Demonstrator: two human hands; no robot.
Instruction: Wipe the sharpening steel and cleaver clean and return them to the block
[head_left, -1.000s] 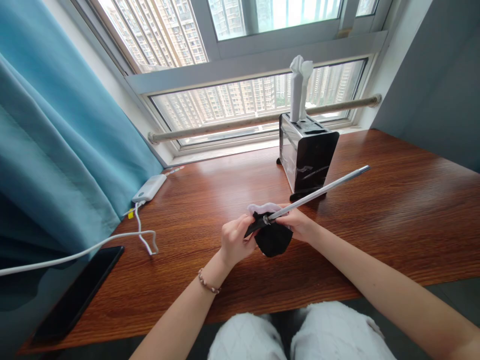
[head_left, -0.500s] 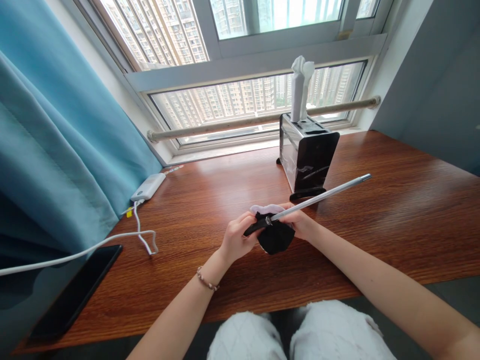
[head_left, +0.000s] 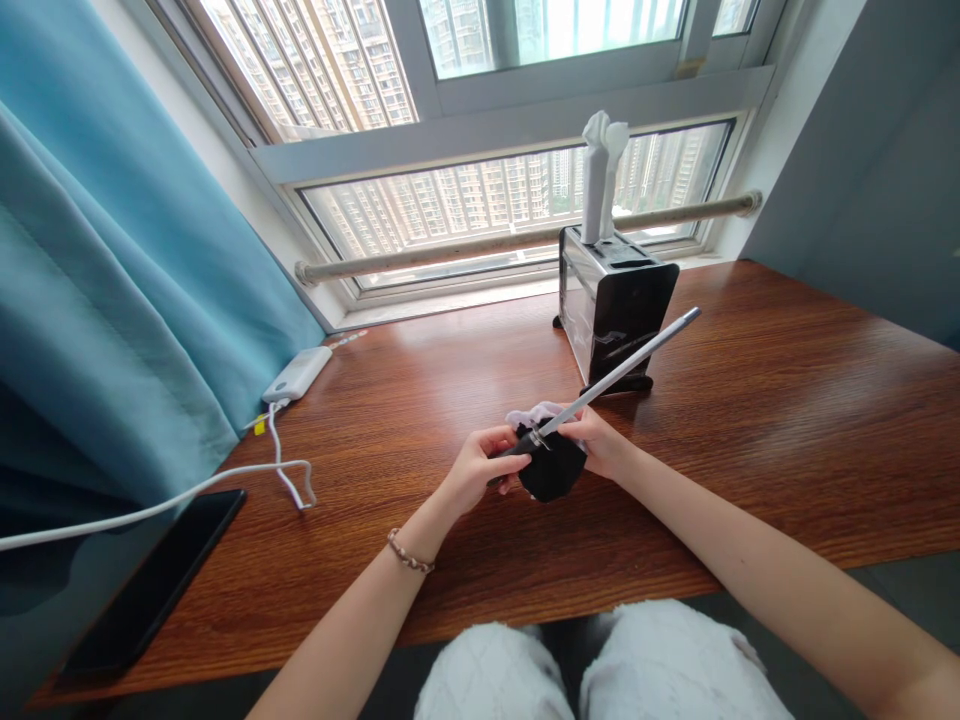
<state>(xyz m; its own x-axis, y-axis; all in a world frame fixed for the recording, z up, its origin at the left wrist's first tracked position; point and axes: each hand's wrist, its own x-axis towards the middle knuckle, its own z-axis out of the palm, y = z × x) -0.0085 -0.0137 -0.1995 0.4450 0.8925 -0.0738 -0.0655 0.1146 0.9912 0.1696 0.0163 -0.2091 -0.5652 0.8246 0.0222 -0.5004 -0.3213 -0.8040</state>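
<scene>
Left hand (head_left: 476, 473) is wrapped around the dark handle (head_left: 510, 464) of a slim pale rod (head_left: 622, 372), thumb laid along the top, probably to steady its angle. Right hand (head_left: 604, 445) is pinching the cloth bundle (head_left: 553, 472) by its right side. Most of those fingers are tucked out of sight, so no telling whether they touch the rod too. All of this sits up over the near part of the wooden table (head_left: 787, 430), in front of the person. Bundle's black in front with a pale ruffled edge behind; could be one piece or two, can't say. Rod tilts up to the right, tip overlapping the toaster-looking box (head_left: 634, 320) from this view.

Box stands on dark feet near the window, with white crumpled-top things (head_left: 604, 180) poking up, so its slots are seemingly doing holder duty. Marks on its black end could be a logo or just glare, not readable. Off left, a white gadget (head_left: 298, 375) has a cable plugged in, plus a yellow tag (head_left: 260, 424), no legible writing. Dark flat slab (head_left: 154, 590) lies by the table's left edge.
</scene>
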